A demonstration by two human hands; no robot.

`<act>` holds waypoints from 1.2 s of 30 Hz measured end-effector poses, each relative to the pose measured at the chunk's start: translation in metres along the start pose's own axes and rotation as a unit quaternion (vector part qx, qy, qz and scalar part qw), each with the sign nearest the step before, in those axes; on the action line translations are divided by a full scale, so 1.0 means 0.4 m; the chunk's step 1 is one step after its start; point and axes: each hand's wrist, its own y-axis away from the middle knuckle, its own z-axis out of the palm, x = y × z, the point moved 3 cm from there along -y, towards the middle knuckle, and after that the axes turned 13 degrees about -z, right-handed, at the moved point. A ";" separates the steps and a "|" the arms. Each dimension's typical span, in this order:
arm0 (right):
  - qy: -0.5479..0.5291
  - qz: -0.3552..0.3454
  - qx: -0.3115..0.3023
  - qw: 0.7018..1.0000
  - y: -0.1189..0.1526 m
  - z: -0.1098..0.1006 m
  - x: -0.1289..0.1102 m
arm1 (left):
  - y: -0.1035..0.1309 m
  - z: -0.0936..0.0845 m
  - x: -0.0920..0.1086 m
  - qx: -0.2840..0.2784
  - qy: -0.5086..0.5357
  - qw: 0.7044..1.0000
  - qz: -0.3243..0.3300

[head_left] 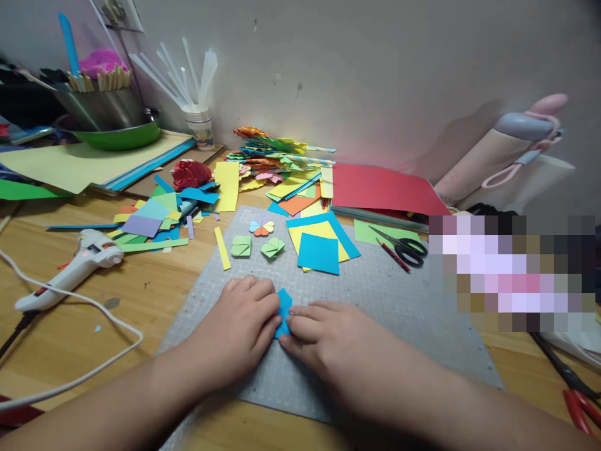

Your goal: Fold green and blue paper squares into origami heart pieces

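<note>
A small folded piece of blue paper (284,313) lies on the grey cutting mat (375,326) between my two hands. My left hand (248,316) is closed over its left side, the fingers curled and pressing down. From the right, my right hand (323,335) grips the paper's edge with thumb and fingertips. Parts of the paper are hidden beneath the fingers. Just beyond stand two green folded paper pieces (241,247) and a multicoloured paper flower (261,228). Blue square sheets (319,254) overlap a yellow sheet (295,235) to the right of them.
Black-handled scissors (408,250) and a red pencil (393,255) rest at the mat's right. A white glue gun (70,269) with its cable (117,319) lies at left. Paper scraps (143,225), a red paper stack (385,191) and a cup of clear sticks (200,125) line the back.
</note>
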 end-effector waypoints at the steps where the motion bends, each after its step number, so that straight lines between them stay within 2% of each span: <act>1: -0.003 0.008 -0.004 1.000 -0.001 0.003 0.000 | 0.003 -0.002 -0.002 0.001 0.008 1.000 -0.003; 9: -0.058 0.042 -0.011 0.997 -0.002 -0.010 0.009 | 0.023 -0.006 -0.014 0.018 0.043 0.999 -0.024; 15: -0.034 -0.019 0.011 0.999 -0.001 -0.019 0.013 | 0.018 -0.013 -0.030 0.018 0.070 0.997 -0.002; 20: -0.054 -0.020 0.009 0.998 -0.001 -0.011 0.021 | 0.014 -0.024 -0.043 -0.008 0.098 0.995 0.008; 26: -0.081 -0.010 0.023 0.996 0.006 -0.014 0.028 | 0.015 -0.011 -0.036 0.040 0.088 0.992 -0.077; 36: -0.050 -0.023 -0.002 0.998 0.003 -0.022 0.024 | 0.004 -0.005 -0.024 0.035 0.090 0.988 -0.120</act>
